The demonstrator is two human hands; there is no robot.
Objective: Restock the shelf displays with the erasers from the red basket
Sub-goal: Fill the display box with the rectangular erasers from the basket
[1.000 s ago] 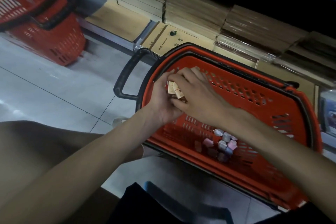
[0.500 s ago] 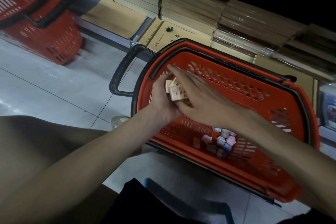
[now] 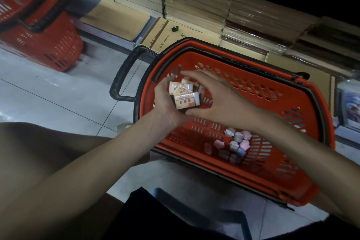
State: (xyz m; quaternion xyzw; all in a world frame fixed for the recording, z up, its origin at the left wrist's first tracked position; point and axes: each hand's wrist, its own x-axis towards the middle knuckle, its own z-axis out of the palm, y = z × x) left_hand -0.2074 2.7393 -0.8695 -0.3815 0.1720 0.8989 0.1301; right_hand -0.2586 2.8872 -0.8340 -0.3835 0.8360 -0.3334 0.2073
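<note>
The right hand's [image 3: 220, 101] fingers [image 3: 191, 73] are spread and arched over a small heap of boxed erasers [image 3: 186, 99], the forefinger reaching toward the upper left and the thumb lying just under the nearest box; whether the thumb presses that box cannot be told. Half a second ago these fingers lay straight and flat across the heap. They are now lifted and fanned, so more of the printed faces show. The left hand [image 3: 165, 105] is cupped palm-up beneath the same boxes, its thumb along their left side and its other fingers hidden under them, holding them above the left end of the red basket [image 3: 245, 88] as before. The sleeves are cream with red characters and a red stamp, too small to read, and the nearest box has a white end. Lower in the basket, below the right wrist, a cluster of loose pastel erasers [image 3: 236, 145] in pink, white and lilac lies on the slotted floor where it lay earlier. The basket's black handle [image 3: 121, 82] sticks out to the left over the pale floor tiles [image 3: 50, 91]. Just behind the basket a brown carton [image 3: 165, 32] bears a green mark and the character 本; its smaller print is illegible. Stacks of kraft-covered notebooks [image 3: 194, 6] fill the top, and a second red basket [image 3: 48, 45] stands at upper left.
</note>
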